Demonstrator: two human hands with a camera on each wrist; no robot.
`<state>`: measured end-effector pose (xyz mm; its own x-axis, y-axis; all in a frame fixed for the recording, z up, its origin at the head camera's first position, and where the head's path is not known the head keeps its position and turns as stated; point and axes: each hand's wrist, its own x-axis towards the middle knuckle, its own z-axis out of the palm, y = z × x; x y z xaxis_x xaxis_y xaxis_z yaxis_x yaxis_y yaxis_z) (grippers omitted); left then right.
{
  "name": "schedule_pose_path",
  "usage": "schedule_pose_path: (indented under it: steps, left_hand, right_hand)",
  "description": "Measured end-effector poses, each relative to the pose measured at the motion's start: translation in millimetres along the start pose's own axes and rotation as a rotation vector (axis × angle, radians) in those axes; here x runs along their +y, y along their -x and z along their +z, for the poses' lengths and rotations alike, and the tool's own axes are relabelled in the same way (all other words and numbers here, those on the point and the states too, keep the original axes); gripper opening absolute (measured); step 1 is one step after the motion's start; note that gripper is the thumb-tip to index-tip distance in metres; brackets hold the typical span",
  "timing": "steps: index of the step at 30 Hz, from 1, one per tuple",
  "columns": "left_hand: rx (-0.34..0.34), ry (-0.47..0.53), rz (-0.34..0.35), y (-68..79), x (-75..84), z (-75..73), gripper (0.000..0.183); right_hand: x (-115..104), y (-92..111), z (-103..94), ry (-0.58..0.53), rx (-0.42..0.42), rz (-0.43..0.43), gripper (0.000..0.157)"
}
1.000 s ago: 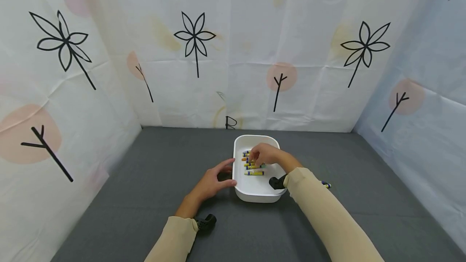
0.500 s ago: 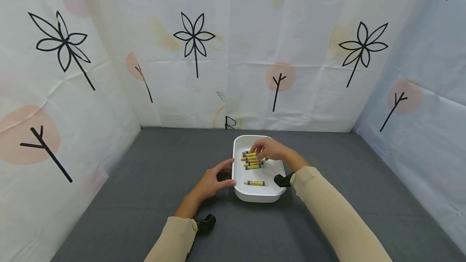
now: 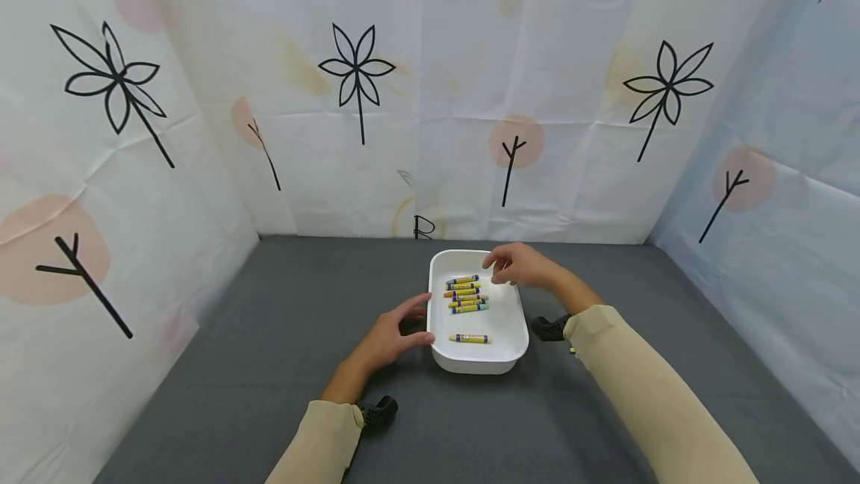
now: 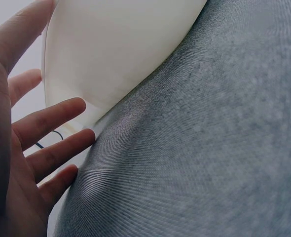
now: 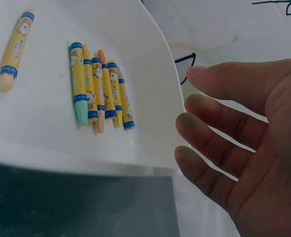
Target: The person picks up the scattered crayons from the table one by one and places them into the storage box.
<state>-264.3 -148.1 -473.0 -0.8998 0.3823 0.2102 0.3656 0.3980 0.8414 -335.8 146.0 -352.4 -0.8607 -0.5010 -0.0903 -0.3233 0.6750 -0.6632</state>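
Note:
A white plastic tray (image 3: 505, 323) stands on the grey table. Several oil pastels in yellow wrappers with blue bands (image 5: 100, 89) lie side by side in its far part, their tips green, orange and yellow among others. A single pale-tipped oil pastel (image 3: 470, 338) lies apart from them, closer to the tray's front end. My left hand (image 3: 388, 334) touches the tray's left rim with thumb and index finger spread; in the left wrist view the fingers (image 4: 61, 153) are extended. My right hand (image 3: 525, 266) hovers by the far right rim, fingers loosely bent, holding nothing.
Part of a small yellow object (image 3: 572, 350) shows on the table right of the tray, mostly hidden behind the right sleeve. Patterned white cloth (image 3: 443, 95) walls off the table's back and sides.
My right hand has lifted off the row of oil pastels and moved right to the tray's far right rim. The single oil pastel shifted toward the tray's front. My left hand stayed put.

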Motion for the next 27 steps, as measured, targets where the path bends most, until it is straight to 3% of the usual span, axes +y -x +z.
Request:
schedule_pose_path:
  steps: [10,22,27]
  left_hand:
    - [0.003,-0.013,0.008,0.7,0.9,0.4,0.07]
    - [0.006,-0.022,-0.004,0.3,0.4,0.9,0.07]
    - [0.004,-0.016,0.005,1.0,0.6,0.9,0.071]
  right_hand:
    - [28,22,-12.2,0.02,0.031,0.026,0.03]
    - [68,49,-9.6,-0.014,0.056,-0.011,0.029]
    - [79,60,-8.4,-0.027,0.066,0.012,0.03]
